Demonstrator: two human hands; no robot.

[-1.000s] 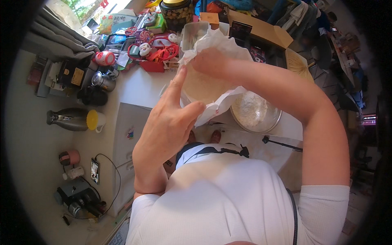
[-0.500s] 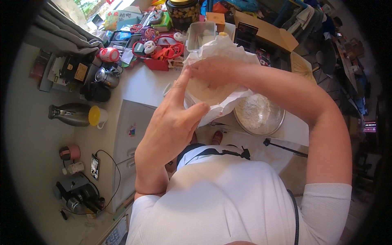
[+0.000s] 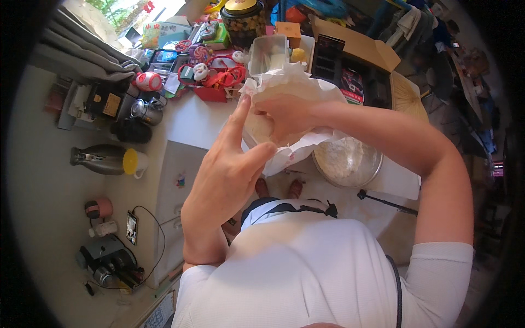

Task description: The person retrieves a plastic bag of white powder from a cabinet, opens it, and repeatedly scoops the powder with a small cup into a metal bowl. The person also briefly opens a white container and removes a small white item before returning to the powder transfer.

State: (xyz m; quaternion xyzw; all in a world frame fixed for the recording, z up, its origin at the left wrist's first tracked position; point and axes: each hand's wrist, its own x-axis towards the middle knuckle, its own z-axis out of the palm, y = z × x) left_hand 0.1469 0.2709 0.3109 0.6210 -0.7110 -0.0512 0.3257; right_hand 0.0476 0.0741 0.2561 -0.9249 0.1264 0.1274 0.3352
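A crumpled white paper-like bag [image 3: 298, 151] of pale powder stands with its mouth spread wide at the counter's near edge. Along its left side, my left hand [image 3: 221, 164] grips the bag, thumb at the near rim and forefinger stretched up the wall. My right hand [image 3: 287, 116] is down inside the mouth, its fingers curled toward the powder; what they hold, if anything, is hidden. Just right of the bag, partly under my right forearm, a round bowl [image 3: 379, 167] contains white flour-like powder [image 3: 344, 158].
Behind the bag are a clear plastic tub [image 3: 262, 57], a big jar with a yellow lid [image 3: 243, 24] and an open cardboard box [image 3: 363, 41]. Red-handled odds and ends [image 3: 221, 74] crowd the back left. A black pole [image 3: 388, 203] juts in below the bowl.
Inside the bag, my right hand has shifted nearer to me and its fingers have curled. More of the bag's mouth shows. My left hand keeps its grip; the whole view has tilted slightly.
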